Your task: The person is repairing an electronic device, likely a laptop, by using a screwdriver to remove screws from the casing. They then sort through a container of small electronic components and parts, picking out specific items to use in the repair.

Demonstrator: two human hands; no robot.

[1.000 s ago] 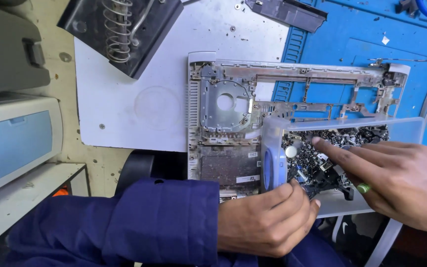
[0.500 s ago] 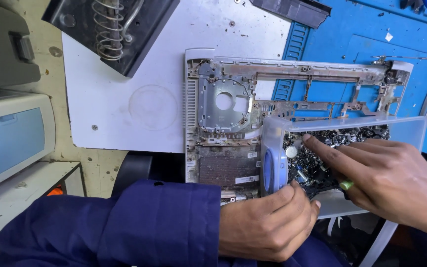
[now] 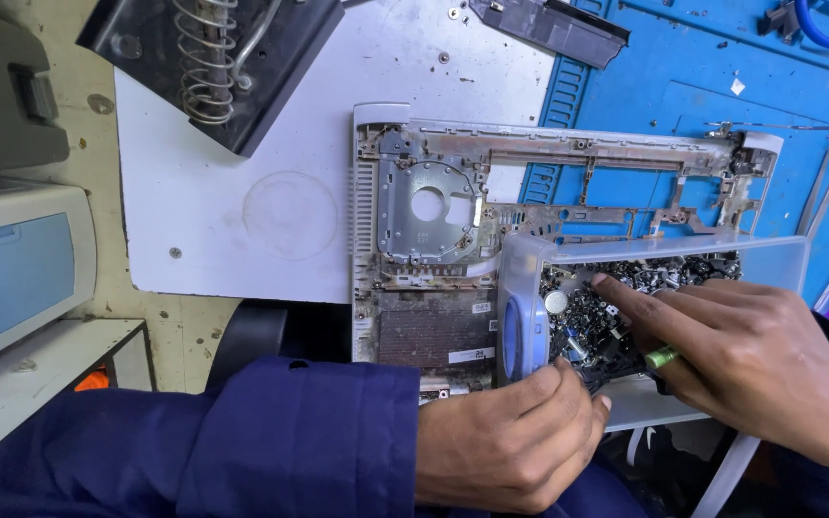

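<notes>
Sorting through small dark screws and parts in a clear plastic box with a blue latch, resting on the stripped silver laptop base; right hand half open, forefinger probing, green-tipped tool tucked in. Left hand curled at the box's near edge, its grip unclear. Next calls for a fine pinch on one piece; box's near side hidden under both hands

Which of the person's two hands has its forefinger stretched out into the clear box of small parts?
The right hand: its forefinger points in among the small parts in the clear box. The left hand is curled at the box's near corner.
</notes>
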